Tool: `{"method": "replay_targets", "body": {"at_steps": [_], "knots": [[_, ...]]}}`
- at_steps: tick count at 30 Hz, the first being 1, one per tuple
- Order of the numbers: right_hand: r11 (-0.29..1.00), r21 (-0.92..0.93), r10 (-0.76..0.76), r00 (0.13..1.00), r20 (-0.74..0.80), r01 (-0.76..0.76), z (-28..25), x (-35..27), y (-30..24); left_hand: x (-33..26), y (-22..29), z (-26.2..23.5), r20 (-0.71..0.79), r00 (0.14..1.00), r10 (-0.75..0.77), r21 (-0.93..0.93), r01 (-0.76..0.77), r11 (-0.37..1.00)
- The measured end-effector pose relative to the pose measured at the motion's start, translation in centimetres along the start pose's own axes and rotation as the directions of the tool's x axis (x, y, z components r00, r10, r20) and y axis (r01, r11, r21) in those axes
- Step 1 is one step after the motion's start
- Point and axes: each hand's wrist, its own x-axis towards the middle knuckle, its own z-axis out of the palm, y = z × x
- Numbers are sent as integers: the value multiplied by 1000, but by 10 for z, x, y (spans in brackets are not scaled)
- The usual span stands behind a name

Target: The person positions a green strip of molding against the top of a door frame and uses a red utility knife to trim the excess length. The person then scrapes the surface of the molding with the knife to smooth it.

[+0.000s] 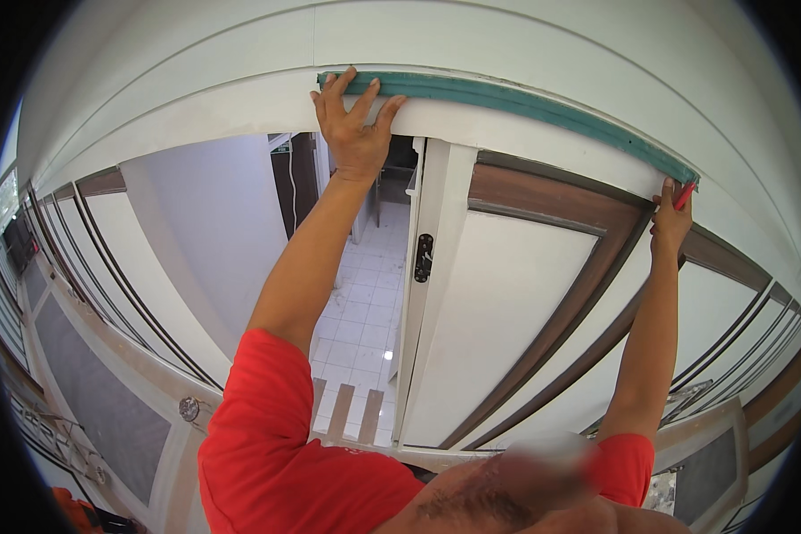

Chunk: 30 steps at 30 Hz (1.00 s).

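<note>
Along a long crosswise teal strip (525, 100), left hand (351, 133) splayed at left end; right hand (670, 218) gripping slim red object (684, 196) at right.

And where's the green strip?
In the head view, the green strip crosses the white wall above the door, upper middle to right, left hand at one end, right hand at the other.

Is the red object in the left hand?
No, the red object is in the right hand, at the right end of the green strip.
</note>
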Motion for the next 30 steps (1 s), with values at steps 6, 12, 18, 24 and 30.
{"method": "replay_targets", "body": {"at_steps": [6,12,18,24,30], "knots": [[998,37,-42,999,-22,42,1,2,7,-1,2,4,-10,1000,26,53,-26,998],[996,60,-57,998,-36,59,1,5,11,3,5,-3,16,998,67,66,-68,996],[999,-47,25,1000,-5,-26,0,-10,-13,5,7,-7,45,996,81,85,-85,993],[999,-16,48,998,-43,-48,-3,-2,-5,1,6,-3,46,995,91,90,-95,991],[992,-16,124,992,30,-124,-9,-6,-20,1,8,-3,45,994,100,99,-104,990]]}}
